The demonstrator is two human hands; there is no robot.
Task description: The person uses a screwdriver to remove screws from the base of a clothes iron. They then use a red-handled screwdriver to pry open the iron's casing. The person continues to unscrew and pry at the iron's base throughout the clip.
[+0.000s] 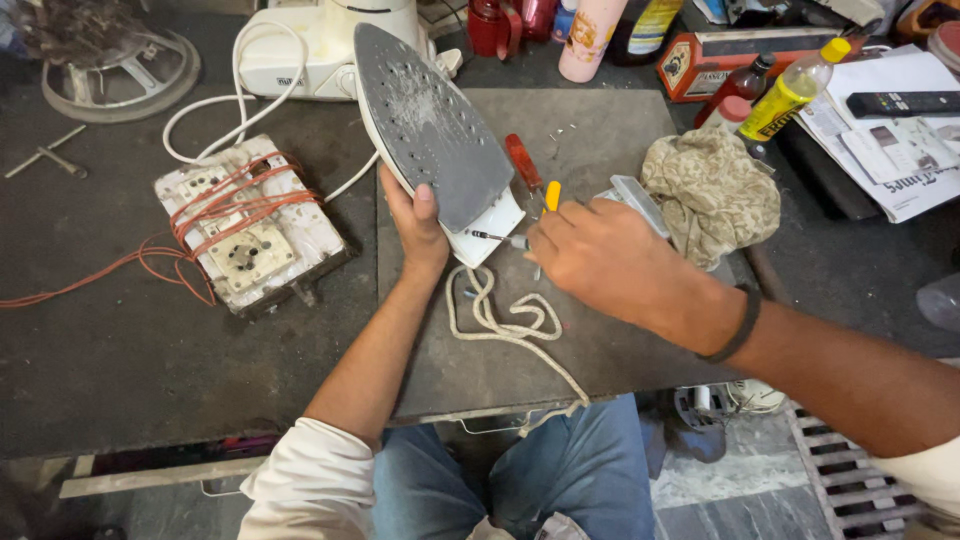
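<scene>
An electric iron (pixel 430 130) is held tilted on its heel at the middle of a dark work table (pixel 120 360), its grey, scratched soleplate turned up toward the camera. The left hand (pixel 415 225) is clamped around the iron's lower left edge, the thumb laid on the rim of the soleplate. The right hand (pixel 590 255) is closed around a screwdriver (pixel 495 238), whose thin metal shaft is pointed at the white rear end of the iron and appears to touch it. The two hands are kept close together, on either side of the iron's heel. A cream braided cord (pixel 505 325) is seen looping below the iron and running off the table's near edge. Just behind the right hand, a red-handled screwdriver (pixel 523 163) and a yellow-handled tool (pixel 552 195) are laid on a grey slab (pixel 590 130). A crumpled patterned cloth (pixel 712 190) is placed to the right, and a white switchboard wound with orange wire (pixel 250 225) is set well to the left.
</scene>
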